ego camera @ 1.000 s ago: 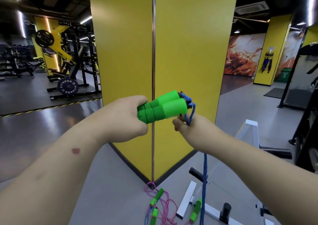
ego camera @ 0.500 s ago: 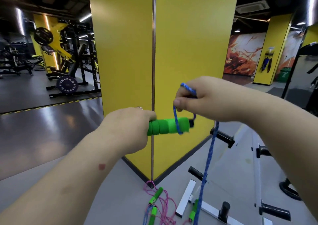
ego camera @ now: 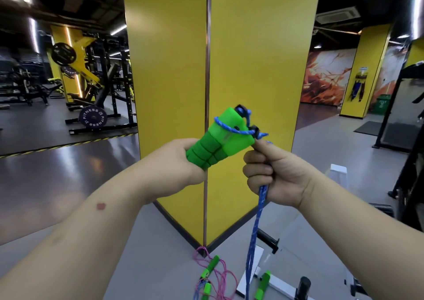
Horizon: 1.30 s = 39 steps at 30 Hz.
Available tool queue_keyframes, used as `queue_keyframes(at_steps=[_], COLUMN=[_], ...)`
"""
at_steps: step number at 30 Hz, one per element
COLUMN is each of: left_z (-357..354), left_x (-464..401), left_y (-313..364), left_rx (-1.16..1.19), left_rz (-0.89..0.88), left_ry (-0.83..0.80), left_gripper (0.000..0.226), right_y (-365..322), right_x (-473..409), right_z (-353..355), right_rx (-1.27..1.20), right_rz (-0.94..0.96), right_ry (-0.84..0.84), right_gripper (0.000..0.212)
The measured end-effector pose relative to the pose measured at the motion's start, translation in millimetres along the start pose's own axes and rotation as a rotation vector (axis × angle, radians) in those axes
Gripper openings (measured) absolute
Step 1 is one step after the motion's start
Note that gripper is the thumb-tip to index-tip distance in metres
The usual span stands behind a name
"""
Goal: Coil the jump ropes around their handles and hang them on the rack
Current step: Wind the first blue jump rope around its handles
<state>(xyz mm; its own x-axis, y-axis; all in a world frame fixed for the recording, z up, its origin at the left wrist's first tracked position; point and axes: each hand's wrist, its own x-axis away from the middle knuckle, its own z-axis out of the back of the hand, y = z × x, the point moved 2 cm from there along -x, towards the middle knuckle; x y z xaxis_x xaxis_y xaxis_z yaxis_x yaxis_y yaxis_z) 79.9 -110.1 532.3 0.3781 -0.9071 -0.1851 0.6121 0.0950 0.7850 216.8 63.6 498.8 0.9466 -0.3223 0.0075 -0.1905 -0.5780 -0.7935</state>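
Head view: left hand (ego camera: 174, 162) grips the lower ends of two green foam handles (ego camera: 220, 139), fingers curled round them so the pair sits side by side and tilts up toward the right. One turn of the blue rope (ego camera: 229, 128) crosses the upper part of the handles, and the black end caps with blue knots show at their top. Right hand (ego camera: 275, 173) is just beside the handles' upper end, thumb tip touching the rope there, fingers curled round the rope in a fist. From under that fist the blue rope hangs as a doubled strand straight down toward the floor and runs out of the picture at the bottom.

Behind both hands stands a yellow pillar (ego camera: 252, 58) with a metal strip along its corner. At its foot on the grey floor (ego camera: 137, 265) lies a pink jump rope (ego camera: 223, 276) in loose loops, with two green handles among them. Another green handle (ego camera: 262, 284) lies to the right, against a white frame (ego camera: 254, 270) fitted with black pegs, close to where the blue strand hangs down. Weight machines and a plate marked FITNESS (ego camera: 93, 117) stand far off on the left
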Motion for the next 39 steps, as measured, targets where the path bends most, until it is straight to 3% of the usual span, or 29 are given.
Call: queue_keyframes(at_steps=[4,7,9,10,12,14,16,19,22,26,30,31,33,34,35,39], left_z=[-3.6,-3.7,-1.4,-0.9,-0.3,0.9,1.3,2.2,2.3,-0.8,5.0,8.6,14.9,17.9,20.7,30.1], left_x=[-3.9,-3.3,-2.3,-3.1,-7.0,-10.8,-13.2,-9.0,-8.1,-3.0,15.7,19.1,19.9,17.4,14.7,-1.9], left_y=[-12.8,-6.0,1.5,4.6,7.0,5.7,-1.4,-11.5,-21.4,-15.9,11.4,15.2,16.2,13.5,10.6,-10.7], left_rx=[0.259,0.498,0.600,0.592,0.469,0.156,-0.256,-0.663,-0.872,-0.964,-0.667,-0.540,-0.324,-0.255,-0.193,-0.169], left_rz=[0.068,0.044,0.042,0.062,0.130,0.146,0.132,0.148,0.155,0.009,-0.101,-0.103,-0.089,-0.076,-0.057,0.072], left_ry=[-0.049,-0.084,-0.068,-0.033,0.113,0.320,0.438,0.472,0.380,0.172,0.032,0.033,0.042,0.062,0.099,0.310], left_gripper=[0.042,0.046,0.046,0.046,0.039,0.019,0.009,0.017,0.031,0.045,0.039,0.034,0.023,0.017,0.013,0.011], right_y=[1.5,4.7,8.3,10.7,16.7,19.7,14.5,-5.9,-28.8,-53.0,-49.2,-43.3,-27.7,-18.4,-9.3,8.4], right_x=[1.8,-1.0,-3.5,-4.6,-2.3,3.6,13.3,30.4,43.9,36.4,17.4,14.4,8.7,7.3,6.8,9.4], right_z=[-7.9,-9.6,-9.9,-11.0,-25.3,-42.2,-59.0,-78.0,-94.3,-89.4,-59.8,-54.1,-44.2,-41.8,-41.0,-43.4], right_rx=[-0.015,-0.043,0.128,0.340,0.936,1.476,1.814,2.049,2.038,1.820,1.353,1.252,1.141,1.133,1.136,1.362], right_rz=[0.076,0.063,0.097,0.155,0.313,0.425,0.426,0.382,0.433,0.531,0.357,0.285,0.161,0.105,0.050,-0.001], right_ry=[0.053,0.039,0.102,0.161,0.257,0.280,0.234,0.178,0.149,0.195,0.212,0.184,0.130,0.096,0.072,0.137], right_gripper=[0.014,0.024,0.025,0.026,0.031,0.031,0.029,0.023,0.014,0.014,0.016,0.017,0.042,0.041,0.033,0.041])
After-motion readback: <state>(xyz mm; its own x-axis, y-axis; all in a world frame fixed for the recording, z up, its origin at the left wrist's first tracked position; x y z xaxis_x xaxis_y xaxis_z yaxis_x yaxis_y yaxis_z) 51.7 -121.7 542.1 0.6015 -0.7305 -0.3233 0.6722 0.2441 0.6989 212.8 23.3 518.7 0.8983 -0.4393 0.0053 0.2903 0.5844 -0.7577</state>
